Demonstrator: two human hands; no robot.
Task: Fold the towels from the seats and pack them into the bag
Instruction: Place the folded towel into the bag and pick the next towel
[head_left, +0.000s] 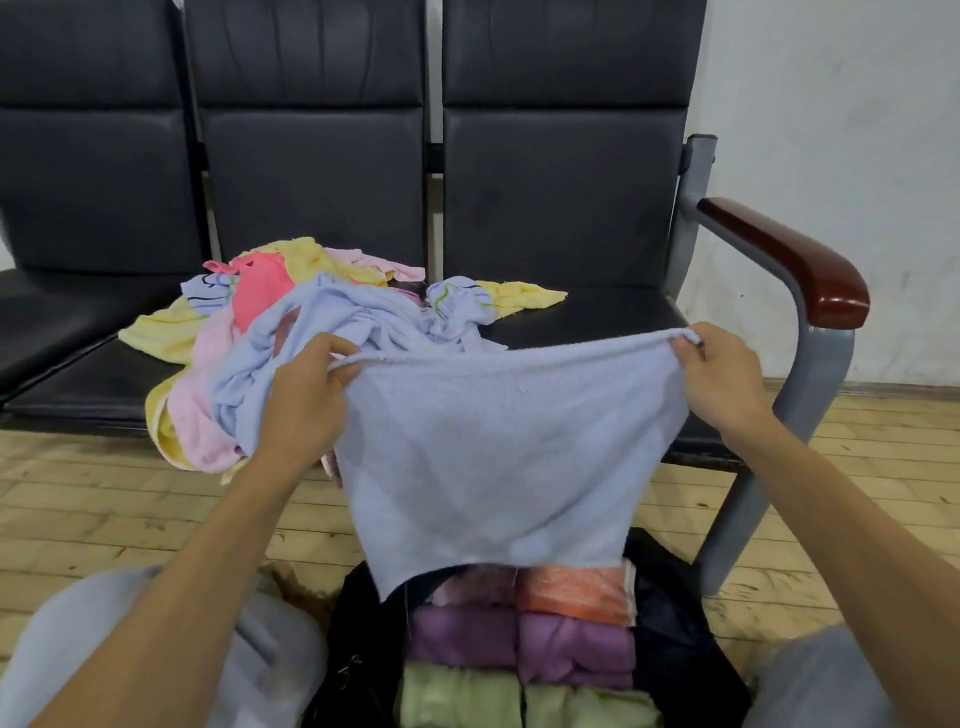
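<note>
You are holding a pale blue towel (498, 457) spread out in front of you, and the fingers (343, 364) of your left hand (306, 384) are pinching its top left corner while the fingers (685, 348) of your right hand (722, 374) are pinching the top right one. The towel is hanging in the air between the seats (597, 312) and you, with its lower edge dangling over the open mouth of the black bag (363, 639) on the floor.

Judging by the bag, you are getting well into the job: folded towels are already sitting inside in neat pairs, green ones (467, 696) nearest you, purple ones (519, 644) behind them, and an orange one (576, 590) partly hidden under the hanging cloth. A good deal is waiting, though. A loose pile of towels (270, 338) is lying crumpled across two seats (yellow, pink, coral, pale blue and a striped one), some of it spilling over the front edge.

The towel in your hands is looking soft and limp, sagging slightly along the top between your grips, and its bottom left corner is hanging lower than the right. It is looking unfolded, so this one is only starting its fold
</note>
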